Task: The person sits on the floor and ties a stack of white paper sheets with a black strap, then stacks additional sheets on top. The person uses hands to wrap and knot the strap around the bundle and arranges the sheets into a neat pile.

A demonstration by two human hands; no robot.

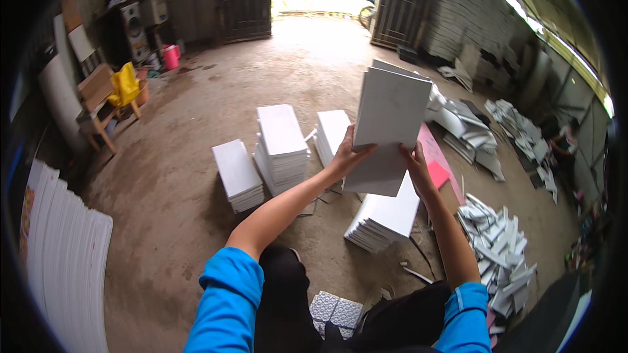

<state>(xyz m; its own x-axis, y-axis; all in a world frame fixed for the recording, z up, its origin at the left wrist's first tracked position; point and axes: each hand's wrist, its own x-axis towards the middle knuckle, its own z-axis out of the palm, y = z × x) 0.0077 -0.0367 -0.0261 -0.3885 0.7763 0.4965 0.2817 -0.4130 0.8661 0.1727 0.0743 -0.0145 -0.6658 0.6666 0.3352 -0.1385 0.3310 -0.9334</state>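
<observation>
Both my hands hold up a few white rectangular boards (390, 108), pressed together and standing upright, with one board behind fanned slightly out at the top. My left hand (348, 154) grips the left edge, thumb across the front face. On the right edge my right hand (415, 163) is closed the same way. Just below the held boards sits a stack of white boards (389, 214) on the floor. Further left stand a tall stack (282, 132), a lower stack (237, 167) and another stack (332, 134) partly hidden behind my left hand.
White offcut strips (500, 255) lie heaped at the right, with more scraps (468, 127) beyond. A pink sheet (437, 157) lies beside the near stack. At the left are large stacked white sheets (69, 248) and a wooden chair (101, 104). Patterned tiles (335, 310) lie between my legs.
</observation>
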